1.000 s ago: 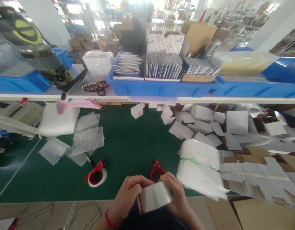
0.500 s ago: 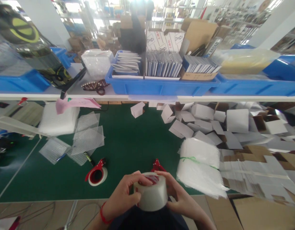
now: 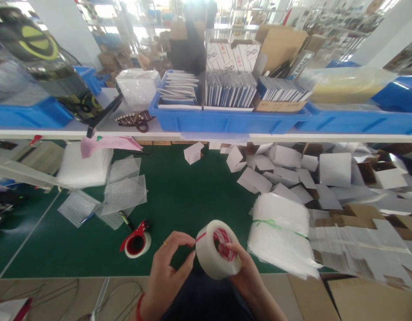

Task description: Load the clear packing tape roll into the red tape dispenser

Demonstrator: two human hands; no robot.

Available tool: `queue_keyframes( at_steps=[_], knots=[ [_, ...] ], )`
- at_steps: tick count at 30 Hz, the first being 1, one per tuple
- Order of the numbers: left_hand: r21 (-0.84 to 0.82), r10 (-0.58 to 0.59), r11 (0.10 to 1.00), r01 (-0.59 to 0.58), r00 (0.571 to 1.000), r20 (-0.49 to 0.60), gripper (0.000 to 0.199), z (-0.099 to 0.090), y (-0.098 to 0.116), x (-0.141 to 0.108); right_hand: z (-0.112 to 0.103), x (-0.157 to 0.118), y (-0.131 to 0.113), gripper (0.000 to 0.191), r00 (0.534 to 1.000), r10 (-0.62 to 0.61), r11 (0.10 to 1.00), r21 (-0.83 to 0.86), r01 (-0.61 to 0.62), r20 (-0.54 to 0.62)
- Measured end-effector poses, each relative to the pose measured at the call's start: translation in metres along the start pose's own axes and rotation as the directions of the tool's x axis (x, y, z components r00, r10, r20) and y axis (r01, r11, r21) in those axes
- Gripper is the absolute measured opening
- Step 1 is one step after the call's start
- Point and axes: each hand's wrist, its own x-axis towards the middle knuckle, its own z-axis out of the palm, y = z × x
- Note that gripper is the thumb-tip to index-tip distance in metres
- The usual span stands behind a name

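Nearest the camera, the left wrist carries a red band (image 3: 139, 307). The left hand (image 3: 171, 265) is held with thumb and index finger curved towards each other, their tips at the left rim of a roll of clear tape (image 3: 210, 261), beside a red strip; whether they pinch the tape end cannot be told. The right hand (image 3: 245, 269) is clamped on the roll from the right, one digit inside the printed core. The roll is tilted, its core facing up and to the right, above the near edge of the green table (image 3: 189, 194). Left of the hands, a red tape dispenser (image 3: 140, 230) with a roll fitted lies on the table, a marker (image 3: 124, 218) just behind it. To the right lies a stack of white sheets (image 3: 279, 227) tied with green ribbon, flattened cartons (image 3: 359, 240) adjoining. Further back are bubble-wrap sheets (image 3: 125, 192) at left and a heap of small white boxes (image 3: 255, 179) at right. Beyond, a white shelf (image 3: 276, 138) bears a blue bin (image 3: 226, 121) of upright packets (image 3: 230, 91) and, left, a tilted bottle (image 3: 63, 82).
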Motion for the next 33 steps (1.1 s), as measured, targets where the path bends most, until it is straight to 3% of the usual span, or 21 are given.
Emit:
queue_keyframes(
  at_steps=[3,7,10,13,19,24,27,33],
  knots=[
    [0.136,0.006,0.991,-0.005,1.0,-0.007,0.01,0.004,0.002,-0.009,0.011,-0.013,-0.007,0.033,0.996,-0.082,0.996,0.016,0.083,-0.046],
    [0.322,0.227,0.924,-0.206,0.974,-0.026,0.017,0.008,0.011,-0.011,0.034,-0.028,-0.021,0.046,0.979,-0.183,0.983,-0.026,0.181,-0.089],
    [0.4,0.322,0.87,-0.287,0.946,-0.022,0.019,0.007,0.016,-0.01,0.041,-0.034,-0.027,0.055,0.966,-0.229,0.971,-0.1,0.218,-0.116],
    [0.431,0.353,0.849,-0.306,0.935,-0.031,0.018,0.005,0.018,-0.009,0.038,-0.035,-0.028,0.06,0.947,-0.292,0.949,-0.161,0.27,-0.134],
    [0.38,0.305,0.878,-0.29,0.952,0.021,0.017,0.005,0.024,-0.006,0.029,-0.035,-0.027,0.059,0.939,-0.329,0.935,-0.175,0.309,-0.099],
    [0.322,0.344,0.891,-0.321,0.939,-0.017,0.014,0.005,0.028,-0.004,0.028,-0.04,-0.028,0.049,0.961,-0.268,0.962,-0.074,0.262,-0.074],
    [0.327,0.344,0.886,-0.329,0.939,0.014,0.014,0.006,0.03,-0.005,0.025,-0.041,-0.027,0.048,0.972,-0.225,0.974,-0.034,0.223,-0.067],
    [0.526,0.431,0.727,-0.44,0.89,0.149,0.026,0.006,0.035,-0.008,0.015,-0.039,-0.023,0.055,0.947,-0.313,0.946,-0.107,0.305,-0.072]
  ],
)
